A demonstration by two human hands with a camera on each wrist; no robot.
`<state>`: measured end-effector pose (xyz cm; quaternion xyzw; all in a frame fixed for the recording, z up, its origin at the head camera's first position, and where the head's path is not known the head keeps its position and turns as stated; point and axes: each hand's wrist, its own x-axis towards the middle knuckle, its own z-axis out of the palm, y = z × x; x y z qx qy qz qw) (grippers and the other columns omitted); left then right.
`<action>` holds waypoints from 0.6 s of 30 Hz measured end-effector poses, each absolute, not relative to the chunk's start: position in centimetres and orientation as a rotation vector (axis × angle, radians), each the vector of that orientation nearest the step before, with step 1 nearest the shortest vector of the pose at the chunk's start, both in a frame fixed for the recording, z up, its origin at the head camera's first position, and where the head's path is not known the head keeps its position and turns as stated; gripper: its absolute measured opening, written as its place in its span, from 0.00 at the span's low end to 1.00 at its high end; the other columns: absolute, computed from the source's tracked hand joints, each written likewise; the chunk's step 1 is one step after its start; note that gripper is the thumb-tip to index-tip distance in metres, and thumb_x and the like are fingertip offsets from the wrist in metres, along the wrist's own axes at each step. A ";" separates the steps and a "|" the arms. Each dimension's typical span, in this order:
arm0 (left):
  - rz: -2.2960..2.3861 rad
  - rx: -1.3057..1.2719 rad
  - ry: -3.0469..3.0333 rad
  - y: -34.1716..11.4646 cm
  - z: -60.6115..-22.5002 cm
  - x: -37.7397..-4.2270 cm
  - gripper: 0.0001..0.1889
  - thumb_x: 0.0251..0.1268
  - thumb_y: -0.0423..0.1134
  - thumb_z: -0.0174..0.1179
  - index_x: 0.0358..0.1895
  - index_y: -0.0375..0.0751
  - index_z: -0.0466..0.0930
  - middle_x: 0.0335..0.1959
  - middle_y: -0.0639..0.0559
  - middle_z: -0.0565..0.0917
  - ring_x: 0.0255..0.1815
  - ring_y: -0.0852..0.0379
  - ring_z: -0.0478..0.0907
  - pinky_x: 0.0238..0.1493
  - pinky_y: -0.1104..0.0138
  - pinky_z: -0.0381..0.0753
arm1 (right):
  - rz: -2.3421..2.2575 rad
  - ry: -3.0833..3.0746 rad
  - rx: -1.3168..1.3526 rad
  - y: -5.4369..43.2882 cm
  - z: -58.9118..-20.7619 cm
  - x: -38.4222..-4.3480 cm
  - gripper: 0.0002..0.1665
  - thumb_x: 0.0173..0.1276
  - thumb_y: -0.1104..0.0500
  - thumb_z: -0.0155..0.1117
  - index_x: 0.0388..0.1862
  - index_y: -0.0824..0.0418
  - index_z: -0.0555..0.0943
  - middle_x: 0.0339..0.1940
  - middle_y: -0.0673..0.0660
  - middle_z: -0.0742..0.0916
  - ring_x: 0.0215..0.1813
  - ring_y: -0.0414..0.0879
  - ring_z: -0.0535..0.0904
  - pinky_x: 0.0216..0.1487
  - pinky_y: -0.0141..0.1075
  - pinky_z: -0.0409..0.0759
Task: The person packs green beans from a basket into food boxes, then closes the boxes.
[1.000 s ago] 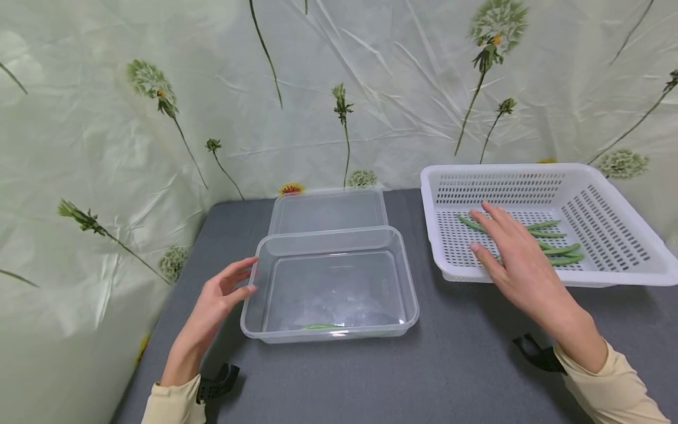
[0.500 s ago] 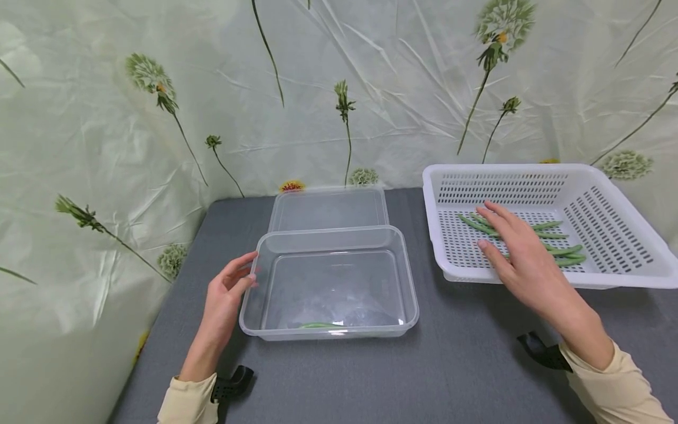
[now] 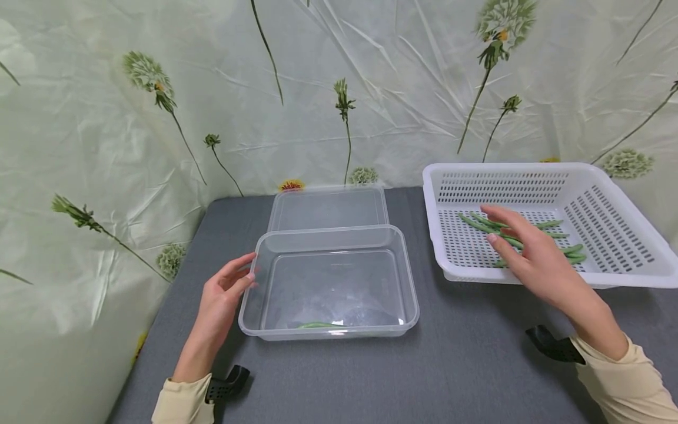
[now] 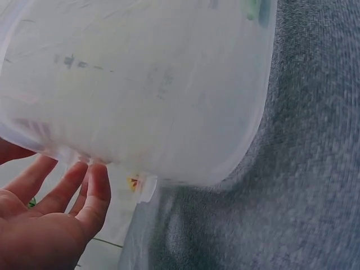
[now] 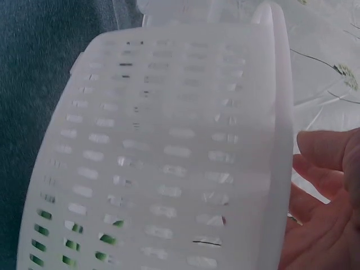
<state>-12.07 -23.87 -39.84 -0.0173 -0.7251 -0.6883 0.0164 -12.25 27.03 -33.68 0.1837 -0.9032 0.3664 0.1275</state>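
A clear plastic box (image 3: 333,277) stands in the middle of the table with a green bean (image 3: 319,325) near its front wall. My left hand (image 3: 219,300) touches the box's left rim with loosely bent fingers; in the left wrist view the fingertips (image 4: 98,174) meet the rim. My right hand (image 3: 540,265) is over the front of a white basket (image 3: 635,235), thumb and index finger apart. Several green beans (image 3: 479,224) lie beneath it on the basket floor, some hidden by the hand. In the right wrist view the basket wall (image 5: 169,140) blocks the fingertips.
A clear lid (image 3: 328,209) lies behind the box, against a flowered sheet (image 3: 296,106) that rises at the back and left. Grey cloth (image 3: 392,377) covers the table between the box and the basket.
My right hand has moved slightly right and its fingers have bent more, exposing more beans at its left. My left hand has shifted slightly along the box's rim.
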 end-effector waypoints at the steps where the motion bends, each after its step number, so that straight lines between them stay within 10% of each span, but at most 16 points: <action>1: -2.136 -0.055 -2.261 -23.9 -39.9 -12.1 0.23 0.73 0.35 0.57 0.68 0.31 0.69 0.66 0.42 0.71 0.62 0.48 0.74 0.52 0.69 0.78 | 1.093 -2.629 0.536 27.1 -33.6 -12.3 0.33 0.73 0.66 0.59 0.75 0.53 0.66 0.70 0.58 0.73 0.65 0.36 0.69 0.55 0.15 0.63; 18: -2.104 -0.045 -2.300 -24.0 -39.7 -12.0 0.24 0.73 0.37 0.58 0.67 0.31 0.70 0.66 0.41 0.71 0.60 0.52 0.77 0.51 0.67 0.79 | 1.227 -2.757 0.506 32.0 -31.9 -14.7 0.24 0.70 0.67 0.63 0.65 0.62 0.75 0.57 0.44 0.80 0.54 0.29 0.76 0.46 0.16 0.72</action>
